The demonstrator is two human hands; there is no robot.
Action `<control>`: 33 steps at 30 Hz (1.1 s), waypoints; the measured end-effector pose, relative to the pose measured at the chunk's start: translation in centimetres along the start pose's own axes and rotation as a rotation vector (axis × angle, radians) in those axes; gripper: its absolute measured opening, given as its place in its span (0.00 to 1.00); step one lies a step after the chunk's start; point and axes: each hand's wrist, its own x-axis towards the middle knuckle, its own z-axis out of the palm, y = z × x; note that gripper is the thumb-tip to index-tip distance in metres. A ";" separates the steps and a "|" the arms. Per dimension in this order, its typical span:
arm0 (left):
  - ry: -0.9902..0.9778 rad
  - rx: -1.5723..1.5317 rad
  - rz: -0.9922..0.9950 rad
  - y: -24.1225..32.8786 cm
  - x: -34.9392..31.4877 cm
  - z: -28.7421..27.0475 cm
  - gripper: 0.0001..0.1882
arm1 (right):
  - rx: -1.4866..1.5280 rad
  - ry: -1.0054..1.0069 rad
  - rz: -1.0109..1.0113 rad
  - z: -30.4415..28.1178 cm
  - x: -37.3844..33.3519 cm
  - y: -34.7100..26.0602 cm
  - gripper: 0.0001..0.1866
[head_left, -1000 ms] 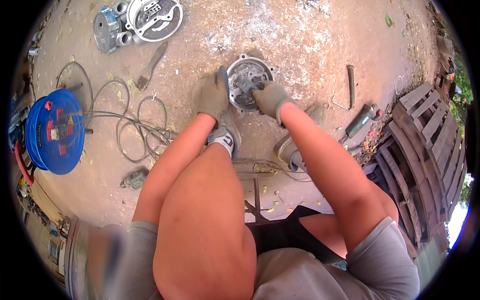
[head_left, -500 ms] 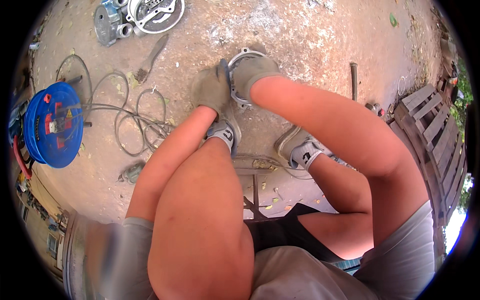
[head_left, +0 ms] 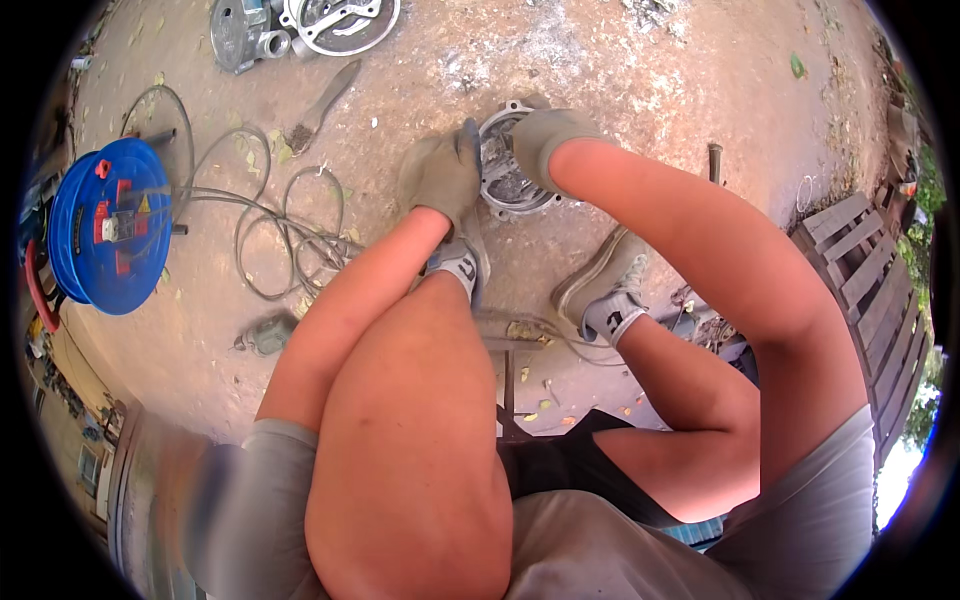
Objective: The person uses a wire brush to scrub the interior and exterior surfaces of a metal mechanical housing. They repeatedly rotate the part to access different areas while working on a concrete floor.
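Ground: The dusty ground filled most of the frame, with whitish patches in the upper middle.
Pallets: Weathered wooden pallets leaned at the right edge of the frame.
Cable reel: A blue cable reel stood at the left side, and its dark cable lay in loose loops towards the centre.
Castings: A grey casting and a round silver cover were together at the upper left, both cut by the top edge and apart from the hands.
Housing: The round metal housing lay on the ground in the upper middle of the frame, between the two hands, with its open side up.
State of work: The inside of the housing showed a mix of dark and pale grey, so I judge the handling of it to be unfinished. How much was done, and how much was left, I cannot tell, because the right hand covered a good part.
Left hand: The gloved left hand was at the left rim, one finger stretched along it; whether the others gripped, I cannot tell.
Right hand: The gloved right hand was over the upper right part of the housing. Its fingers were hidden, so I cannot tell whether they held something.
Brush: A brush-like tool lay at the upper left, below the castings.
Leaf: A small green leaf lay at the upper right.
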 end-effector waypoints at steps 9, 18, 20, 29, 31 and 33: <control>-0.135 -0.215 -0.068 0.7 0.0 -0.4 0.37 | -0.456 -0.077 -0.427 4.5 3.5 -0.1 0.20; -0.005 -0.113 -0.007 0.6 0.1 0.3 0.34 | -0.061 0.100 -0.016 0.7 2.0 1.7 0.17; -0.010 -0.093 -0.018 0.2 0.0 0.1 0.34 | -0.122 0.056 -0.036 0.2 1.8 1.1 0.17; -0.128 -0.212 -0.057 1.4 0.7 -0.8 0.34 | -0.152 0.045 -0.419 6.1 5.3 1.9 0.19; -0.154 -0.195 -0.077 1.3 0.4 -0.6 0.35 | -0.266 0.046 -0.486 7.2 6.7 2.5 0.18; -0.138 -0.181 -0.072 0.4 0.4 -0.5 0.36 | 0.131 0.084 -0.261 6.4 5.4 2.9 0.17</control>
